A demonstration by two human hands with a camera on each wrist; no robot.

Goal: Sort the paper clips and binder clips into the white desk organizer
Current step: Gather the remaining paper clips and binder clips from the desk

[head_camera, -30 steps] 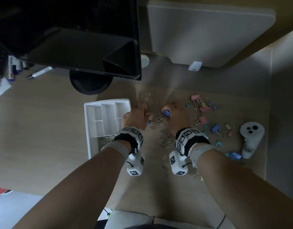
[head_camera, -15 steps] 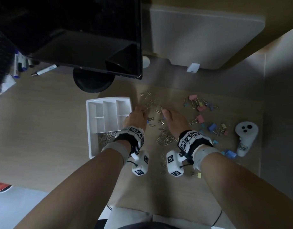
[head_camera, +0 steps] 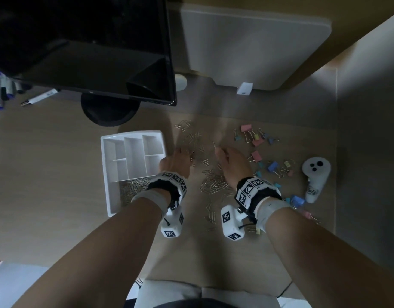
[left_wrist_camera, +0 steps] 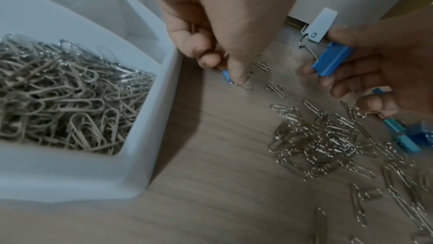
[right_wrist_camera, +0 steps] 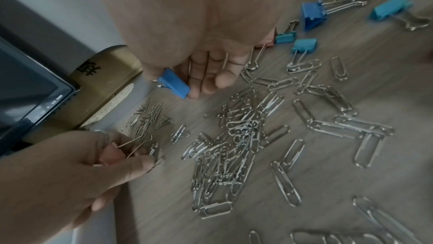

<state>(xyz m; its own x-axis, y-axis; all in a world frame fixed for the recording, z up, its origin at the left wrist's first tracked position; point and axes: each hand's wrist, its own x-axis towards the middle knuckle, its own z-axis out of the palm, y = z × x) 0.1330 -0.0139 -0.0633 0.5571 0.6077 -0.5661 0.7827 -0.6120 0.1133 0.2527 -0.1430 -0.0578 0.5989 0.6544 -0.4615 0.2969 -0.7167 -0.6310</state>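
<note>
The white desk organizer (head_camera: 105,165) lies left of my hands, its near compartment full of silver paper clips (left_wrist_camera: 58,99). My left hand (head_camera: 180,158) hovers just right of its rim (left_wrist_camera: 150,127), fingers curled round a pink binder clip (right_wrist_camera: 110,153), one fingertip on a loose paper clip (left_wrist_camera: 243,86). My right hand (head_camera: 229,158) pinches a blue binder clip (right_wrist_camera: 174,85) between thumb and fingers. Loose paper clips (head_camera: 214,185) litter the desk between and below both hands. Coloured binder clips (head_camera: 256,141) lie scattered to the right.
A black monitor (head_camera: 91,52) on a round stand (head_camera: 109,112) overhangs the desk behind the organizer. A white controller (head_camera: 315,178) rests at the far right. A white panel (head_camera: 254,45) leans at the back. Pens (head_camera: 39,97) lie at the far left.
My right hand has turned, so the blue binder clip no longer shows from the head camera. Both hands have stayed over the paper clip scatter with only small shifts.
</note>
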